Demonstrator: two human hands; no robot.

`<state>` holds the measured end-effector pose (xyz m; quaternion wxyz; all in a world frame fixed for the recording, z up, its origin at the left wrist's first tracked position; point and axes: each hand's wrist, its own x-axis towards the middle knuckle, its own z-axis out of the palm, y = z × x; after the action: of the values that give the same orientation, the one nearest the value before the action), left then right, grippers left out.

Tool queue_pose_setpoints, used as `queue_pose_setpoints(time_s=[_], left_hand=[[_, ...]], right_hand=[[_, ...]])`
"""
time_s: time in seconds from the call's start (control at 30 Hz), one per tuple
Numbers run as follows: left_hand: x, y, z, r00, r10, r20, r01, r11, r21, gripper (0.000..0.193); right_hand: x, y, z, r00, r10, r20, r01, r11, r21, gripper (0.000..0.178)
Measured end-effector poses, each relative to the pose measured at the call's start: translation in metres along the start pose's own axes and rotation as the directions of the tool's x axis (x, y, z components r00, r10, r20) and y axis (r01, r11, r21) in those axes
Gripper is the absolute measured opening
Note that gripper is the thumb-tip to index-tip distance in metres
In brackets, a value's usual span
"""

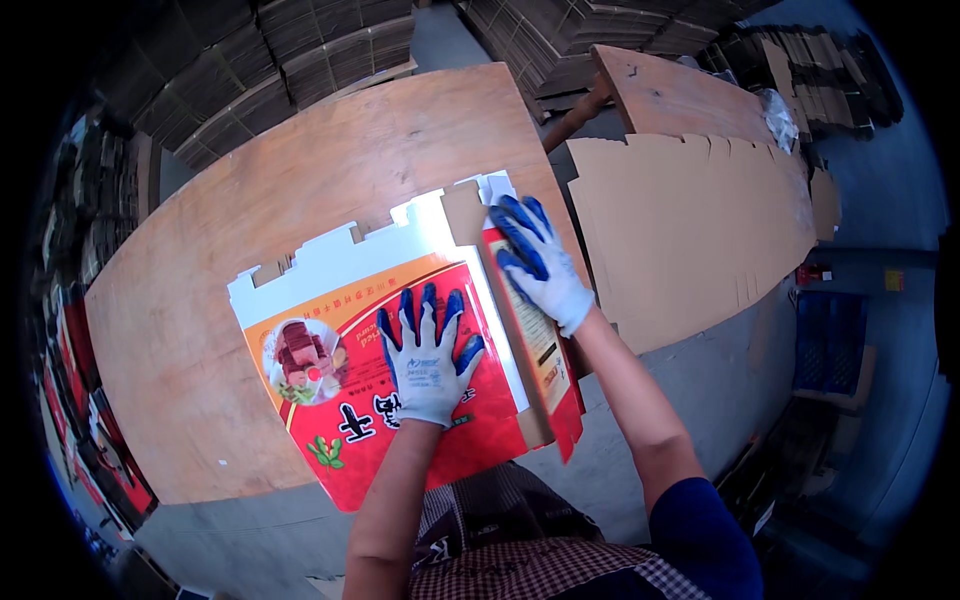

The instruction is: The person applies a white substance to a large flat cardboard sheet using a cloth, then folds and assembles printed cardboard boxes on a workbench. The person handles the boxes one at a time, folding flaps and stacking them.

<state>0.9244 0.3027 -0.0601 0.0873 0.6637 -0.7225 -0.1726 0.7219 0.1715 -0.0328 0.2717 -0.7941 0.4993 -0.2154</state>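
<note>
A flat printed cardboard box blank, red and orange with a food picture and white notched flaps, lies tilted on the wooden tabletop. My left hand, in a white glove with blue-coated fingers, rests flat on its red panel, fingers spread. At the blank's right side, a narrow red and yellow side panel is bent up along a crease, with brown cardboard showing beside it. My right hand, gloved alike, has its fingers curled over the upper end of this panel, thumb apart; part of its grip is hidden.
The wooden table extends left and beyond the blank. To the right lies a large plain brown cardboard sheet. Bundled cardboard stacks stand behind the table. A blue crate sits at the far right, and red printed cardboard at the left.
</note>
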Motion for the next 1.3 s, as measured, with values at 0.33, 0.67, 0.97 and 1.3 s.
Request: queue_pose_setpoints(time_s=[0.33,0.67,0.97,1.3], left_hand=[[0.003,0.001,0.001,0.999,-0.04,0.008,0.04,0.999,0.021,0.069],[0.004,0.001,0.001,1.0,-0.023,-0.018,0.023,1.0,0.014,0.068],[0.001,0.0,0.005,0.999,-0.011,-0.052,0.014,0.999,0.042,0.063],[-0.002,-0.007,0.0,0.985,0.009,-0.173,-0.024,0.996,-0.081,0.07]], right_hand=[[0.015,0.006,0.031,0.995,-0.069,0.07,0.089,0.94,-0.329,0.054],[0.016,-0.022,0.051,0.997,0.06,0.057,-0.022,0.857,-0.515,0.057],[-0.029,-0.036,0.079,0.973,0.124,-0.195,-0.213,0.814,-0.541,0.054],[-0.248,-0.042,0.039,0.974,0.223,-0.043,-0.226,0.932,-0.285,0.063]])
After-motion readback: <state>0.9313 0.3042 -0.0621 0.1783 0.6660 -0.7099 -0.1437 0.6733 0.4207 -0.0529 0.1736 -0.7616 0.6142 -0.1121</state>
